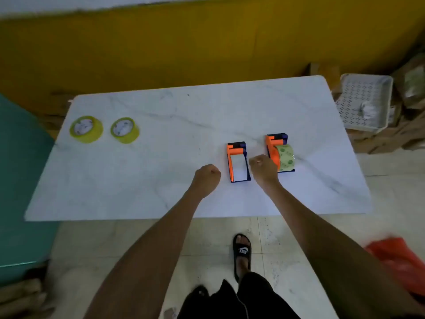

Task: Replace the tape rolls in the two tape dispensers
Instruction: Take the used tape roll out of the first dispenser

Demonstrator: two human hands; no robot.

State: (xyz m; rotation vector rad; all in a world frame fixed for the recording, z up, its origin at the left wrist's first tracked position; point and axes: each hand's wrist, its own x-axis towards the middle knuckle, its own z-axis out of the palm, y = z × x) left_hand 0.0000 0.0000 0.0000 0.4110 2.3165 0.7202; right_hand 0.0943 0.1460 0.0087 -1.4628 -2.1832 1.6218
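Two orange and dark blue tape dispensers stand on the white marble table [161, 180]. The left dispenser [238, 163] has no roll in it. The right dispenser [277, 153] holds a pale green tape roll [286, 157]. Two yellow-green tape rolls lie flat at the table's far left, one [86, 129] beside the other [124, 130]. My left hand [207, 176] is a closed fist, left of the empty dispenser, holding nothing. My right hand [262, 168] is between the dispensers with fingers curled, touching the right dispenser's near side; a grip on it is not visible.
A white perforated basket [365, 102] sits on cardboard boxes beyond the table's right edge. A teal surface [20, 180] is at the left. A red plastic bag [400, 261] lies on the tiled floor at the right. My sandalled foot [241, 252] stands below the table's near edge.
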